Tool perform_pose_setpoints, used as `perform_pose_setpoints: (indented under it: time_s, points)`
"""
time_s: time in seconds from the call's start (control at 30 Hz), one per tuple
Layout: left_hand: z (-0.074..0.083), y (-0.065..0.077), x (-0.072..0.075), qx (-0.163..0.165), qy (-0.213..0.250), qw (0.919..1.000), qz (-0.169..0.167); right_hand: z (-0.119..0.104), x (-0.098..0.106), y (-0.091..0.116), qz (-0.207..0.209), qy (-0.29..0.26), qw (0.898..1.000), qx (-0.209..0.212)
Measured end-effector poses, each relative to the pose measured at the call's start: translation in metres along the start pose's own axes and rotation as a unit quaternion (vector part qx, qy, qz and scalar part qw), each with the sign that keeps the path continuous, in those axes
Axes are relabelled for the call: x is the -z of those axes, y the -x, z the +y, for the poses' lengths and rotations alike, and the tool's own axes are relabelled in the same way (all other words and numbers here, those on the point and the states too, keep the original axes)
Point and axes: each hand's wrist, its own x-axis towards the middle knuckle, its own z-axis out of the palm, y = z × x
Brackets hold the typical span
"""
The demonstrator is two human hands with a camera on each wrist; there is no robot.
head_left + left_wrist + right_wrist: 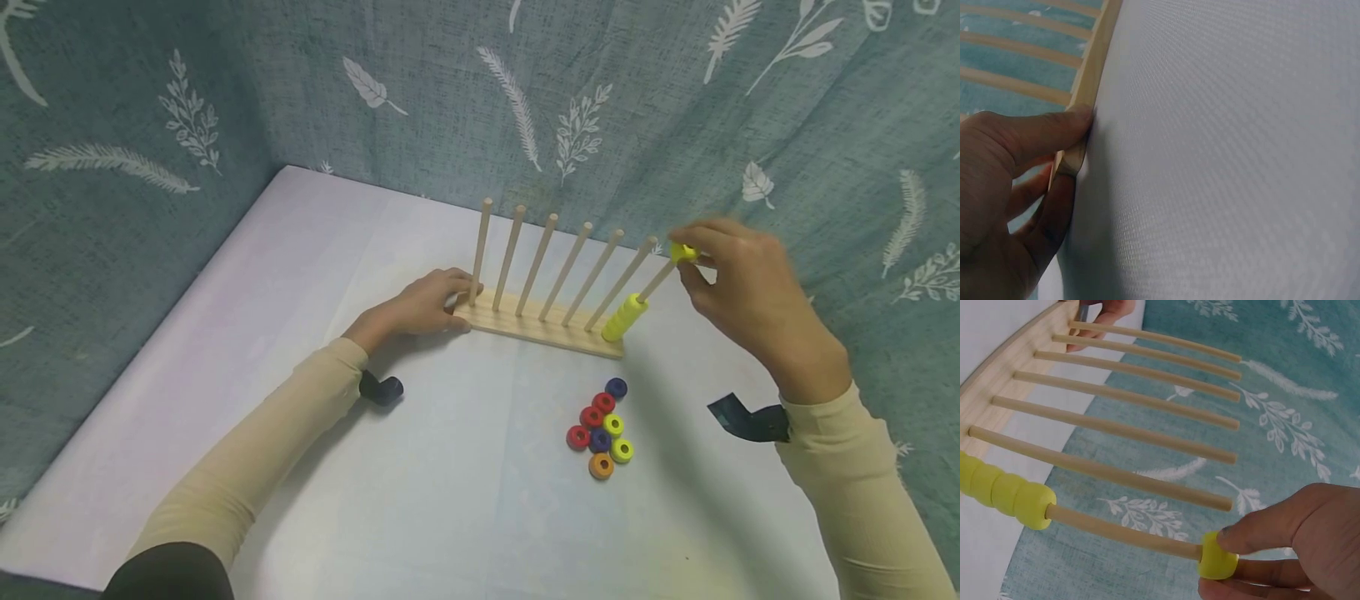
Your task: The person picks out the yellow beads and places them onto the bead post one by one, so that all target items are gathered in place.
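A wooden peg rack (536,327) with a row of several upright rods stands on the table. My left hand (429,304) grips the left end of its base, thumb in front, as the left wrist view also shows. At the rightmost rod's tip, my right hand (750,287) pinches a yellow bead (1217,556) between thumb and fingers; the rod's end is inside the bead. Lower on that same rod sits a stack of several yellow beads (624,317), reaching down to the base. The other rods are bare.
In front of the rack lies a cluster of loose beads: several red (591,417), blue (617,387), yellow (622,451) and one orange (602,466). Behind the white table (420,500) hangs a teal leaf-patterned cloth (450,108).
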Motion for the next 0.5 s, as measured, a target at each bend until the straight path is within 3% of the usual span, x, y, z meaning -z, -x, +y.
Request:
perform_pose_setpoints:
  time_s: [0.2,0.5]
  points:
    - [0.0006,-0.0005,0.0004,-0.003,-0.005,1.0,0.003,0.0029,0.0004,0.0018,0.017,0.002,1.0,0.016]
    - [0.0009,-0.0005,-0.0003,-0.002,-0.007,1.0,0.003,0.0058,0.0031,0.0099,0.03,0.002,1.0,0.005]
